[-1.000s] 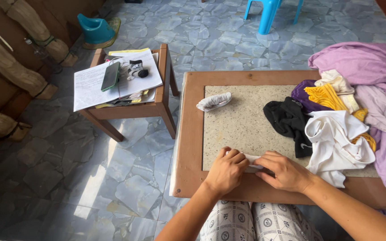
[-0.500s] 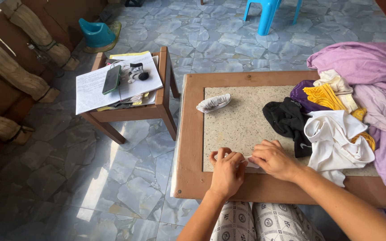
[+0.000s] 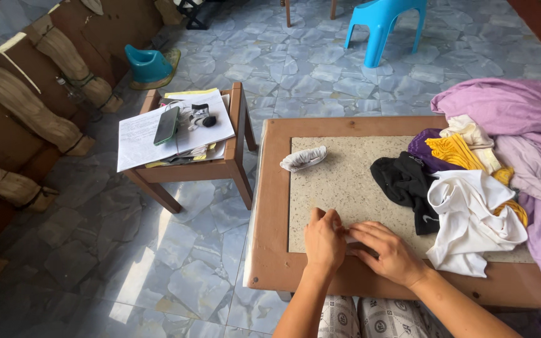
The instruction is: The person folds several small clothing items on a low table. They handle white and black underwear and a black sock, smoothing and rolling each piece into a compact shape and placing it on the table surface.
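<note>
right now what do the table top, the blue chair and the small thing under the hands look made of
Table: brown wooden frame, smooth, around a speckled, matte stone-like inset. Blue chair: moulded plastic, going by its even glossy colour. Small white item under the left hand and right hand: likely soft fabric, mostly hidden.

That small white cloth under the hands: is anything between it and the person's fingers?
Nothing visible does. The left hand and right hand both press directly on the small white cloth at the table's near edge. The laundry pile lies off to the right.
</note>
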